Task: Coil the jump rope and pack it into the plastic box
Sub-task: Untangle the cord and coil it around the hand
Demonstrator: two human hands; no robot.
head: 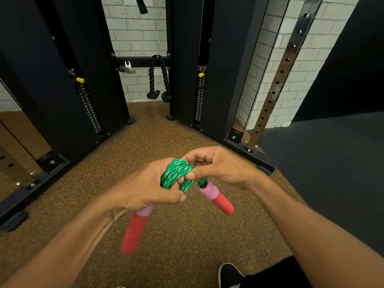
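The fingers [166, 196] of the left hand [145, 188] are curled tight around a bundle of green braided rope [176, 173], the thumb folded across below it, so that the coils bulge out at the top and right of the fist. The right hand [218, 165] meets it from the other side: its fingers [192, 175] are bent close together, thumb and forefinger pinching the outer strands of the same coil, the other fingers hooked over the top of the bundle. Both hands touch the jump rope and nearly touch each other, held in the air above the floor [176, 235].

Two handles hang free from the bundle. One handle [136, 229], pink at the neck and red along the grip, drops from under the left palm and points down and to the left; it is a little blurred. The other handle [217, 197], of the same colours, hangs just below the right hand and slants down to the right, a short green length joining it to the coil.

The floor is brown speckled rubber, with a dark mat [332, 173] on the right. Beyond stand the black uprights of a cable machine [187, 69] against a white brick wall [137, 38], and a black knotted rope attachment [159, 80] hangs between them. A black shoe [228, 275] shows at the bottom edge. The plastic box is not in view.
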